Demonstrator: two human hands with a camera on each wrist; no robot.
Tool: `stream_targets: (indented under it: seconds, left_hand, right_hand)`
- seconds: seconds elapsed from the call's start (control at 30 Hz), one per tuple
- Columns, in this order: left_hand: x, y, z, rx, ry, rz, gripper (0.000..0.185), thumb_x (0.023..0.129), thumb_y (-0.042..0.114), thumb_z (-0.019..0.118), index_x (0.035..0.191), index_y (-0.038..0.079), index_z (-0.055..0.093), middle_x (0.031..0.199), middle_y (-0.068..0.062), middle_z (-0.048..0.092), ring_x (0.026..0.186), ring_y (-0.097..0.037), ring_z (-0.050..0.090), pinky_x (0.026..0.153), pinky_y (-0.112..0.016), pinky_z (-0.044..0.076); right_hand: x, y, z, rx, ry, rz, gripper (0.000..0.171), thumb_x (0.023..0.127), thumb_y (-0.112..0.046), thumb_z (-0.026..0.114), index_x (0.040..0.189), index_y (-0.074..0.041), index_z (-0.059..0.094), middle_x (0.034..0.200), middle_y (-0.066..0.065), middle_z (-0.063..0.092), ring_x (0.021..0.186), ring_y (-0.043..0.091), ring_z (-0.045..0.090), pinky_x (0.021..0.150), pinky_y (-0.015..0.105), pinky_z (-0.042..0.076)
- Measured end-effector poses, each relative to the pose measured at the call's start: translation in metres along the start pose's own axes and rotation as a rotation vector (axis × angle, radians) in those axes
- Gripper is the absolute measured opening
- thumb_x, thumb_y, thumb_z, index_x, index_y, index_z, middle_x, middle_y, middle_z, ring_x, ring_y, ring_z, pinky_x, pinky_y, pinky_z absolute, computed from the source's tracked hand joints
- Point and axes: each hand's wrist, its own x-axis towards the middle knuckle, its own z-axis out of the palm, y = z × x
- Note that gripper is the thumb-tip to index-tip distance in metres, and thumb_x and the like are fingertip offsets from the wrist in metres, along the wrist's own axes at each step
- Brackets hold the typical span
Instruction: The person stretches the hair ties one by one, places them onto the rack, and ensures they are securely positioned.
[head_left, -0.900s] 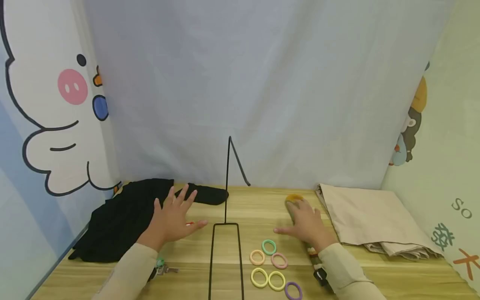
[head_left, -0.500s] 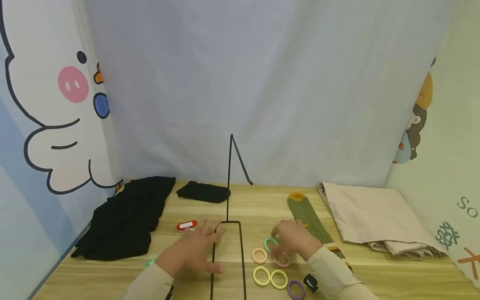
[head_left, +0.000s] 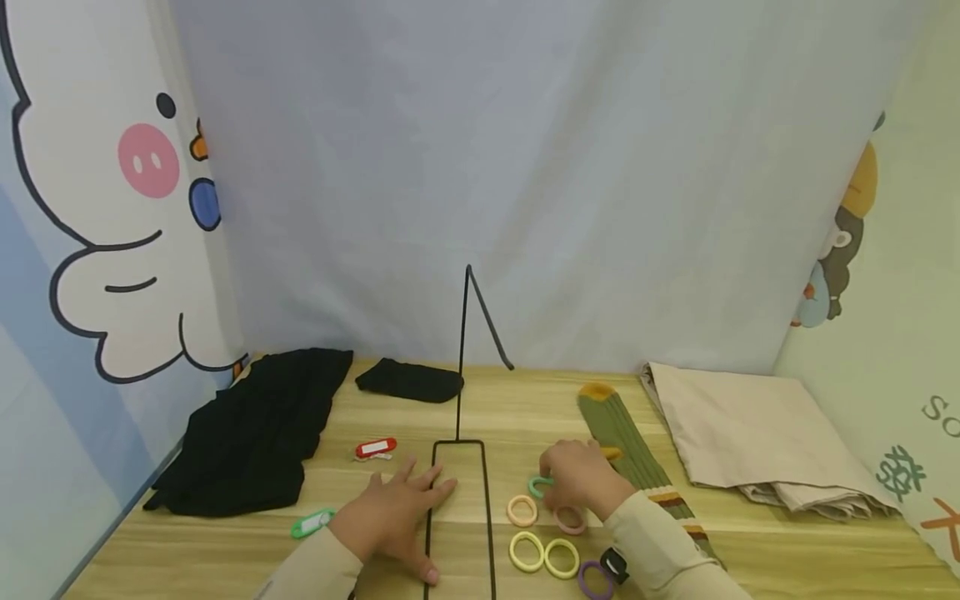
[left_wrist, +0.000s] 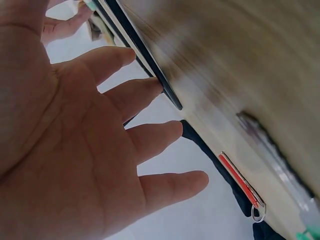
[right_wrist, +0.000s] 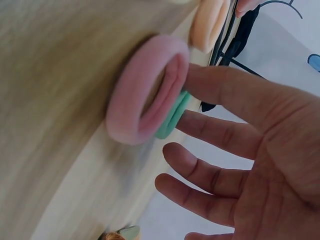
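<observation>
My right hand [head_left: 581, 479] pinches a green hair tie [right_wrist: 170, 120] between thumb and index finger, its other fingers loosely bent. Right beside it, a pink hair tie [right_wrist: 125, 100] is partly covered by that hand in the head view. A peach hair tie [head_left: 510, 510], two yellow hair ties [head_left: 513, 550] and a purple hair tie [head_left: 582, 581] lie close by on the wooden table. My left hand [head_left: 393, 517] has its fingers spread over the left bar of a black wire stand [head_left: 462, 358], fingertips right at the bar in the left wrist view, nothing held.
Left of the stand lie a red key tag [head_left: 375, 448] and a green key tag [head_left: 311, 523]. Black cloth [head_left: 255, 433] and a small black folded piece [head_left: 408, 380] sit farther back. Rightward are a green striped sock [head_left: 622, 433] and folded beige cloth [head_left: 742, 425].
Both hands have come down and toward the middle from the black cloth and the sock. The right hand has reached the green hair tie, which now looks tilted; the left has reached the stand's bar.
</observation>
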Motion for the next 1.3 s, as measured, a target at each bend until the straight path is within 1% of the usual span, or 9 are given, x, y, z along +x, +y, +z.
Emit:
stream_targets:
  seconds: [0.2, 0.4, 0.5, 0.6, 0.83, 0.93, 1.07, 1.17, 1.3]
  left_hand:
    - [0.001, 0.005, -0.002, 0.056, -0.012, -0.025, 0.108, 0.051, 0.063, 0.077, 0.143, 0.025, 0.037, 0.151, -0.007, 0.03, 0.138, -0.042, 0.021, 0.097, -0.071, 0.023]
    - [0.0, 0.008, -0.002, 0.074, -0.006, -0.042, 0.107, 0.049, 0.062, 0.078, 0.142, 0.024, 0.039, 0.15, -0.008, 0.031, 0.138, -0.042, 0.022, 0.097, -0.07, 0.024]
    - [-0.001, 0.009, -0.002, 0.078, -0.007, -0.051, 0.107, 0.049, 0.061, 0.078, 0.142, 0.024, 0.039, 0.15, -0.007, 0.031, 0.137, -0.043, 0.022, 0.097, -0.07, 0.024]
    - [0.0, 0.009, -0.002, 0.081, -0.009, -0.053, 0.107, 0.05, 0.061, 0.078, 0.142, 0.024, 0.038, 0.151, -0.007, 0.031, 0.137, -0.043, 0.022, 0.097, -0.07, 0.024]
    - [0.0, 0.009, -0.002, 0.086, -0.011, -0.059, 0.109, 0.049, 0.061, 0.078, 0.143, 0.025, 0.036, 0.151, -0.007, 0.031, 0.137, -0.043, 0.022, 0.097, -0.07, 0.024]
    - [-0.001, 0.01, -0.002, 0.09, -0.001, -0.058, 0.111, 0.048, 0.061, 0.079, 0.144, 0.026, 0.034, 0.15, -0.007, 0.033, 0.137, -0.043, 0.023, 0.097, -0.07, 0.025]
    - [-0.003, 0.011, -0.002, 0.093, 0.017, -0.057, 0.112, 0.048, 0.061, 0.079, 0.143, 0.026, 0.034, 0.149, -0.008, 0.035, 0.136, -0.044, 0.025, 0.097, -0.07, 0.025]
    - [-0.003, 0.011, -0.002, 0.101, 0.02, -0.054, 0.112, 0.047, 0.061, 0.079, 0.143, 0.025, 0.035, 0.149, -0.008, 0.035, 0.135, -0.044, 0.026, 0.097, -0.07, 0.026]
    - [-0.001, 0.011, -0.001, 0.105, 0.009, -0.056, 0.112, 0.048, 0.062, 0.078, 0.144, 0.026, 0.033, 0.15, -0.007, 0.033, 0.136, -0.044, 0.025, 0.097, -0.07, 0.026]
  right_hand:
    - [-0.001, 0.0, -0.001, -0.018, 0.046, -0.036, 0.016, 0.065, -0.013, 0.076, 0.079, -0.011, 0.069, 0.079, 0.0, 0.062, 0.074, 0.018, 0.054, 0.077, 0.046, 0.043]
    - [-0.009, -0.002, -0.004, 0.09, 0.099, -0.045, 0.021, 0.073, -0.02, 0.076, 0.089, -0.011, 0.067, 0.083, 0.001, 0.063, 0.069, 0.013, 0.052, 0.06, 0.031, 0.044]
    - [-0.016, -0.004, -0.005, 0.123, 0.155, -0.056, 0.026, 0.075, -0.022, 0.075, 0.097, -0.012, 0.065, 0.068, -0.007, 0.057, 0.054, 0.007, 0.044, 0.046, 0.022, 0.037]
    - [-0.024, -0.006, -0.005, 0.114, 0.243, -0.082, 0.029, 0.076, -0.025, 0.073, 0.102, -0.015, 0.064, 0.05, -0.013, 0.037, 0.041, 0.002, 0.026, 0.037, 0.016, 0.022]
    - [-0.044, -0.016, -0.012, 0.101, 0.42, -0.146, 0.028, 0.077, -0.027, 0.071, 0.102, -0.018, 0.062, 0.045, -0.016, 0.019, 0.037, -0.004, 0.007, 0.035, 0.01, 0.012]
    - [-0.055, -0.025, -0.021, 0.1, 0.564, -0.217, 0.029, 0.075, -0.026, 0.072, 0.1, -0.017, 0.062, 0.045, -0.019, 0.017, 0.039, -0.009, 0.003, 0.037, 0.007, 0.008]
    - [-0.069, -0.041, -0.04, 0.118, 0.838, -0.348, 0.025, 0.084, -0.036, 0.062, 0.097, -0.015, 0.062, 0.045, -0.017, 0.019, 0.043, -0.01, 0.001, 0.04, 0.004, 0.006]
    - [-0.074, -0.056, -0.059, 0.172, 1.041, -0.49, 0.032, 0.09, -0.04, 0.051, 0.094, -0.011, 0.063, 0.044, -0.014, 0.022, 0.041, -0.007, 0.005, 0.041, 0.003, 0.007]
    - [-0.075, -0.075, -0.086, 0.205, 1.273, -0.69, 0.03, 0.088, -0.03, 0.056, 0.086, -0.001, 0.064, 0.045, -0.012, 0.021, 0.039, -0.003, 0.011, 0.041, 0.006, 0.009]
